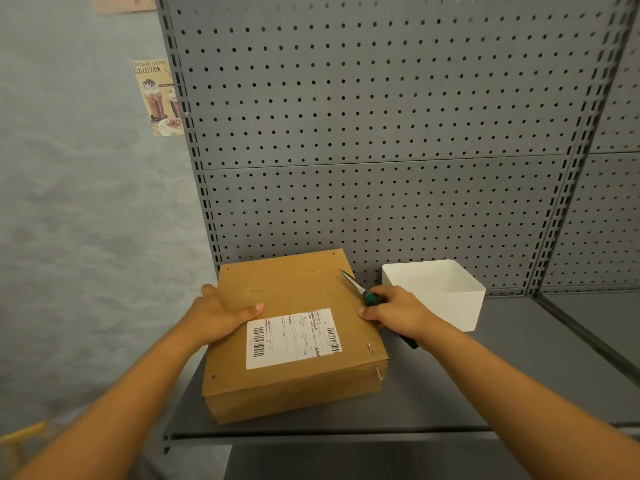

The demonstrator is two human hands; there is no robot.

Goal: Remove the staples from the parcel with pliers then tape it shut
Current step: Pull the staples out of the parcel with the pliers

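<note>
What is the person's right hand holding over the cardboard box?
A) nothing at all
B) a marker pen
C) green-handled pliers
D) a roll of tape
C: the right hand grips green-handled pliers, their metal tip pointing over the top of the cardboard box, while the left hand rests on the box's left edge.

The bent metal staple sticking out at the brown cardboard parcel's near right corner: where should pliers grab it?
Probably the bent metal staple by its free leg, standing off the brown cardboard parcel, coming from the open right side. The green-handled pliers sit in the right hand.
</note>
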